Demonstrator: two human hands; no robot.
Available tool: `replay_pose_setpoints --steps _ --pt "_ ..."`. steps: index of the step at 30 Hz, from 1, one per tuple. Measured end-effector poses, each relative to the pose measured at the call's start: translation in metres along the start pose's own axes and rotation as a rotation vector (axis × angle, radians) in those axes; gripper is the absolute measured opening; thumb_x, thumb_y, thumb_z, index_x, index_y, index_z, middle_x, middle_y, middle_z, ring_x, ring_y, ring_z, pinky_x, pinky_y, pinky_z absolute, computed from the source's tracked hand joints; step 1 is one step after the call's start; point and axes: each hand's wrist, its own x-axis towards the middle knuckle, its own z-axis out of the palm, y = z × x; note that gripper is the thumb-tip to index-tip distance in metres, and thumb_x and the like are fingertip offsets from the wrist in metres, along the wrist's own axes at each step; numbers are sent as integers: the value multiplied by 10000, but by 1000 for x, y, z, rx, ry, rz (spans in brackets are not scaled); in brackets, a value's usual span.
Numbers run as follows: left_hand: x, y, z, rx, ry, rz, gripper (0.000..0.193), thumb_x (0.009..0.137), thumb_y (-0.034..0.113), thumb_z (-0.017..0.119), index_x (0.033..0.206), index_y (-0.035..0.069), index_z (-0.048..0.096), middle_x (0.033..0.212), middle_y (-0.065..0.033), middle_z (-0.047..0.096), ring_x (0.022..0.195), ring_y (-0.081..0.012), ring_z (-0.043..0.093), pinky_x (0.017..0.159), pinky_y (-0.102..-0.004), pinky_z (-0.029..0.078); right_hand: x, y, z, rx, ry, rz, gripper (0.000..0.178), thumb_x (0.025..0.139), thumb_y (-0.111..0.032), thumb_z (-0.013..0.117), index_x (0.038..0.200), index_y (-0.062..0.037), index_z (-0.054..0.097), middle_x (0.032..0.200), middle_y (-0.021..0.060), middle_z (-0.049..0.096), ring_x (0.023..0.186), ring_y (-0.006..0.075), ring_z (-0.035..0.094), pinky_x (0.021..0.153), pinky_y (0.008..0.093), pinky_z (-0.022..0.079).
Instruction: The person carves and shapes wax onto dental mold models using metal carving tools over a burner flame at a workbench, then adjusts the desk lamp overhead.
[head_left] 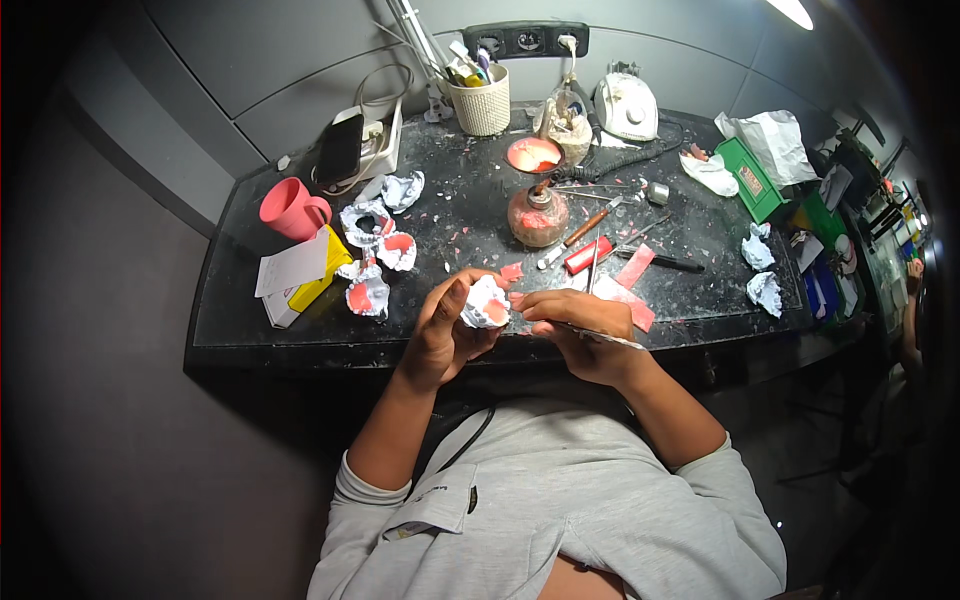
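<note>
My left hand (437, 335) is closed around a white plaster dental model (484, 297) with pink wax on it, held up over the table's front edge. Close beside the model, the fingers of my right hand (592, 325) are bent around a slim, light-coloured tool (618, 340); its tip is too small to make out. Behind my right hand lie pink wax sheets (630, 304) and a red block (587, 256). A wooden-handled knife (593, 223) rests beyond them. Farther back, a dish of pink wax (534, 154) sits above a round burner (538, 214).
More plaster models (367, 294) lie to the left, near a yellow box (312, 284) and a pink mug (290, 208). A phone (340, 150) and a white pot of tools (481, 106) stand behind. At right are a green box (752, 180) and white plaster pieces (765, 293).
</note>
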Motion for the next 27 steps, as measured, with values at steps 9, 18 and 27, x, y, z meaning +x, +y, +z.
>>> replay_pose_setpoints --steps 9,18,27 --pt "-1 6 6 99 -18 18 773 902 683 648 1228 -11 556 923 -23 628 692 -29 558 518 -136 405 1 0 3 -34 42 -28 91 915 6 716 1003 23 707 1018 139 749 925 273 745 799 341 603" --pt "0 -3 2 98 -155 136 796 853 473 821 1347 -15 431 1071 -109 660 836 -150 672 732 -269 551 -7 19 15 254 377 139 166 1055 -69 546 1080 48 661 1071 176 744 950 200 745 833 301 606" --pt "-1 -19 3 189 -146 314 814 802 29 863 1390 35 301 1334 -191 560 1247 -240 596 1094 -394 473 4 0 -2 -180 151 -46 204 885 49 717 1087 27 707 1120 184 723 1009 312 737 830 334 593"
